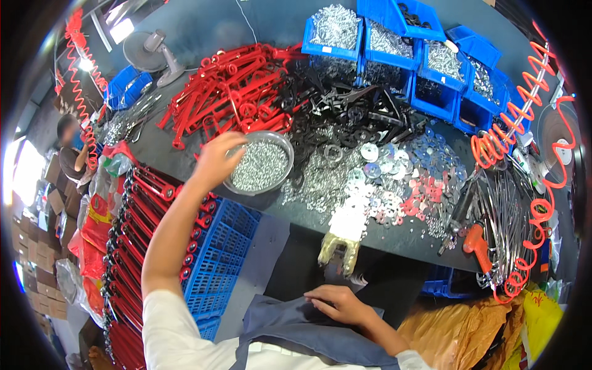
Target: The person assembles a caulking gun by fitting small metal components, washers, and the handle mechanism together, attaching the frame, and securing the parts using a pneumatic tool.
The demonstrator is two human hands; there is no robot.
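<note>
My left hand (217, 161) is at the left rim of a round metal bowl (288, 148) filled with small silvery metal parts (262, 165). Its fingers point right over the bowl's edge, apart, and nothing shows in them. Low in front of my body, my right hand (340, 304) lies on the dark blue apron (277, 320) with its fingers stretched out, holding nothing visible. Between the bowl and the right hand, a worn metal fixture with a forked end (338, 250) sticks out from the table's front edge.
Red handle-like parts (225, 92) pile up behind the bowl, with black parts (364, 111) to their right. Washers and discs (394, 166) spread across the table (425, 246). Blue bins (333, 46) stand at the back. An orange-handled power tool (478, 246) and coiled red hoses (493, 145) are at right.
</note>
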